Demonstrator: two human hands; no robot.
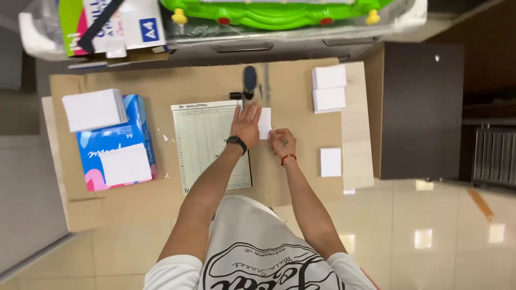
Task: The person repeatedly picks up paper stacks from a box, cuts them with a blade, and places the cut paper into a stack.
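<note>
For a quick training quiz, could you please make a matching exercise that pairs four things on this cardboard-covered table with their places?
Things:
1. left hand
2. right hand
3. blue paper ream packet
4. two stacks of small white sheets

Places:
A. far right of the table
B. left side of the table
C. flat on the white gridded paper cutter
D. just right of the cutter, at a white sheet

Pairs: 1-C, 2-D, 3-B, 4-A

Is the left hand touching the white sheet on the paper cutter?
Touching. The head view shows the left hand pressed flat, fingers overlapping the white sheet on the paper cutter.
</note>
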